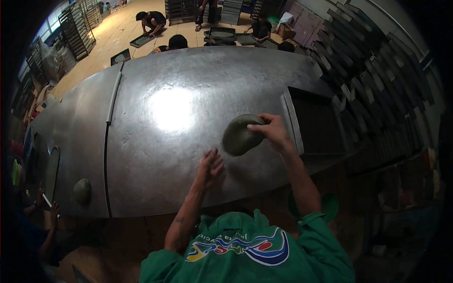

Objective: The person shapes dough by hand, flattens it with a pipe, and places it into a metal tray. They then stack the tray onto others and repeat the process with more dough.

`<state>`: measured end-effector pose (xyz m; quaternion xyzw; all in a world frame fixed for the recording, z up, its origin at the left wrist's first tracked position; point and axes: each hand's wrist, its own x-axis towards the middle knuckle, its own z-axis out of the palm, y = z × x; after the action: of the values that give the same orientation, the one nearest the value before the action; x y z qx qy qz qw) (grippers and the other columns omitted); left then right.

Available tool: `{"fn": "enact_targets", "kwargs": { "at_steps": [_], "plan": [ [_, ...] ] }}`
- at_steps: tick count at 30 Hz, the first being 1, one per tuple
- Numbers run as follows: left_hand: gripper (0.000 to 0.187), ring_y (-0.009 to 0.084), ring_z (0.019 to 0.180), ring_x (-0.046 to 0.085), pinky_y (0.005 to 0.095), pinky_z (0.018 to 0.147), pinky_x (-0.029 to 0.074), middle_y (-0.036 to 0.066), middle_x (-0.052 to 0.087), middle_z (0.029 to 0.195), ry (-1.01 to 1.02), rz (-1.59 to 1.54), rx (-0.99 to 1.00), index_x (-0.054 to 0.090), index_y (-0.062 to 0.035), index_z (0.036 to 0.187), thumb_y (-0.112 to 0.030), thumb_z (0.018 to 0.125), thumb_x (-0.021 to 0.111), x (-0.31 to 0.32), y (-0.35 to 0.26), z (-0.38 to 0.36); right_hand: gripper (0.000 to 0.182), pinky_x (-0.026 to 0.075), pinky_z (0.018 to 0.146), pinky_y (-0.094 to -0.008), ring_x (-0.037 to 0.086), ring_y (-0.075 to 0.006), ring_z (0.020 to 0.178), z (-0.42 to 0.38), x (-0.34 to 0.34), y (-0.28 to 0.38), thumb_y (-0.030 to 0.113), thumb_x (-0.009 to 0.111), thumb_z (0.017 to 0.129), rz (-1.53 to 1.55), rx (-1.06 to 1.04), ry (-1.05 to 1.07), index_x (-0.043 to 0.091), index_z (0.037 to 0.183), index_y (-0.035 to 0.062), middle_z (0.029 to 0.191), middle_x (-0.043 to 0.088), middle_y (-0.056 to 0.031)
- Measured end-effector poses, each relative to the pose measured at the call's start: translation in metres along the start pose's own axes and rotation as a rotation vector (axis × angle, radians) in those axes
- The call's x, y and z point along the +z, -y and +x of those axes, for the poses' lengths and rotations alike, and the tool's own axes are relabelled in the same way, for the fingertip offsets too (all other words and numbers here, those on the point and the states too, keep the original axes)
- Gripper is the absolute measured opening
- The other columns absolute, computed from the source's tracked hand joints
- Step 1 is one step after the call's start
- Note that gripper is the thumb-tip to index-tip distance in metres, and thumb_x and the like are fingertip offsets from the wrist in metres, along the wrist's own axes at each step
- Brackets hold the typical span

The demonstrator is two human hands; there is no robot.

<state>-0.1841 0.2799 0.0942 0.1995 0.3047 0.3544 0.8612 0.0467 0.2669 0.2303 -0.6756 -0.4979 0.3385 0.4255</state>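
My right hand [272, 130] grips the edge of a flattened, rounded slab of dark grey-green dough [240, 137] and holds it over the metal table [155, 165]. The thumb lies on top of the dough; the other fingers are partly hidden. My left hand [210, 166] is just left of the dough, apart from it, with its fingers loosely spread and nothing in them. Right of my right hand lies a dark rectangular tray [316, 122] with a raised pale rim.
A metal bar [113, 97] lies along the seam at left. Beyond it are a dough lump [82, 191] and a flattened dough sheet [52, 172], where another person's hands hold a white rod [47, 201]. Stacked trays [373, 70] stand at right. Other people crouch on the floor beyond.
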Motion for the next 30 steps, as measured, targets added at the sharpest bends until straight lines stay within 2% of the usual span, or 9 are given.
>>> {"fn": "enact_targets", "kwargs": {
  "at_steps": [5, 9, 12, 14, 18, 20, 23, 25, 30],
  "plan": [
    [0.037, 0.0232, 0.101, 0.062, 0.0360, 0.090, 0.053, 0.012, 0.061, 0.111, 0.195, -0.224, 0.147, 0.054, -0.0001, 0.118, -0.023, 0.090, 0.063, 0.114, -0.019, 0.006, 0.035, 0.050, 0.087, -0.0315, 0.063, -0.0190, 0.093, -0.031, -0.045, -0.052, 0.028, 0.061, 0.092, 1.043, 0.071, 0.202, 0.059, 0.114, 0.0008, 0.104, 0.065, -0.0109],
    [0.035, 0.0230, 0.098, 0.063, 0.0390, 0.089, 0.054, 0.012, 0.062, 0.109, 0.160, -0.065, -0.120, 0.054, -0.0003, 0.119, -0.019, 0.091, 0.062, 0.158, 0.007, 0.020, 0.044, 0.049, 0.091, -0.0332, 0.062, -0.0189, 0.102, -0.043, -0.033, -0.126, 0.030, 0.061, 0.092, 1.608, 0.294, 0.277, 0.054, 0.122, -0.0026, 0.112, 0.064, -0.0130],
    [0.036, 0.0246, 0.103, 0.062, 0.0394, 0.092, 0.053, 0.014, 0.060, 0.114, 0.134, -0.095, -0.215, 0.053, 0.0005, 0.120, -0.019, 0.091, 0.062, 0.141, 0.018, 0.032, 0.046, 0.053, 0.086, -0.0342, 0.064, -0.0205, 0.099, -0.037, -0.070, -0.109, 0.030, 0.064, 0.090, 1.410, 0.473, 0.383, 0.055, 0.123, -0.0022, 0.112, 0.064, -0.0131],
    [0.038, 0.0270, 0.106, 0.062, 0.0405, 0.093, 0.053, 0.016, 0.059, 0.118, 0.183, -0.280, -0.302, 0.051, 0.0018, 0.123, -0.018, 0.092, 0.060, 0.116, 0.029, 0.034, 0.045, 0.056, 0.081, -0.0362, 0.065, -0.0233, 0.097, -0.031, -0.098, -0.094, 0.029, 0.064, 0.090, 0.592, 0.351, 0.365, 0.055, 0.122, -0.0019, 0.113, 0.064, -0.0137],
    [0.043, 0.0294, 0.104, 0.063, 0.0418, 0.090, 0.055, 0.020, 0.058, 0.119, 0.163, -0.287, -0.075, 0.046, 0.0031, 0.128, -0.017, 0.093, 0.059, 0.117, 0.062, 0.010, 0.041, 0.055, 0.085, -0.0377, 0.064, -0.0246, 0.099, -0.028, -0.104, -0.086, 0.027, 0.062, 0.091, 0.448, 0.217, 0.681, 0.056, 0.121, -0.0016, 0.115, 0.063, -0.0139],
    [0.042, 0.0292, 0.104, 0.063, 0.0413, 0.090, 0.055, 0.020, 0.058, 0.119, 0.172, -0.293, -0.052, 0.046, 0.0031, 0.127, -0.017, 0.093, 0.058, 0.136, 0.049, -0.002, 0.041, 0.053, 0.085, -0.0372, 0.062, -0.0232, 0.099, -0.029, -0.072, -0.122, 0.028, 0.063, 0.090, 1.422, 0.315, 0.523, 0.057, 0.118, -0.0019, 0.114, 0.062, -0.0127],
    [0.039, 0.0276, 0.102, 0.064, 0.0402, 0.086, 0.057, 0.019, 0.059, 0.117, 0.253, -0.336, -0.114, 0.047, 0.0031, 0.126, -0.016, 0.093, 0.058, 0.139, 0.025, 0.007, 0.038, 0.052, 0.087, -0.0366, 0.061, -0.0228, 0.100, -0.021, -0.032, -0.129, 0.028, 0.063, 0.091, 1.829, 0.474, 0.610, 0.058, 0.115, -0.0014, 0.113, 0.062, -0.0110],
    [0.040, 0.0256, 0.100, 0.064, 0.0372, 0.086, 0.057, 0.018, 0.059, 0.117, 0.259, -0.377, -0.211, 0.047, 0.0034, 0.125, -0.018, 0.094, 0.059, 0.124, 0.009, 0.019, 0.035, 0.053, 0.082, -0.0344, 0.063, -0.0212, 0.093, -0.002, -0.048, -0.113, 0.028, 0.065, 0.090, 1.520, 0.626, 0.418, 0.061, 0.106, -0.0020, 0.103, 0.064, -0.0123],
    [0.049, 0.0202, 0.106, 0.060, 0.0343, 0.094, 0.049, 0.015, 0.057, 0.120, 0.148, 0.323, -0.036, 0.045, 0.0042, 0.130, -0.029, 0.095, 0.056, 0.142, -0.060, 0.052, 0.049, 0.053, 0.072, -0.0322, 0.064, -0.0191, 0.077, 0.061, -0.094, -0.048, 0.039, 0.078, 0.075, 0.449, 0.126, 0.315, 0.064, 0.094, -0.0046, 0.085, 0.065, -0.0121]
  ]
}}
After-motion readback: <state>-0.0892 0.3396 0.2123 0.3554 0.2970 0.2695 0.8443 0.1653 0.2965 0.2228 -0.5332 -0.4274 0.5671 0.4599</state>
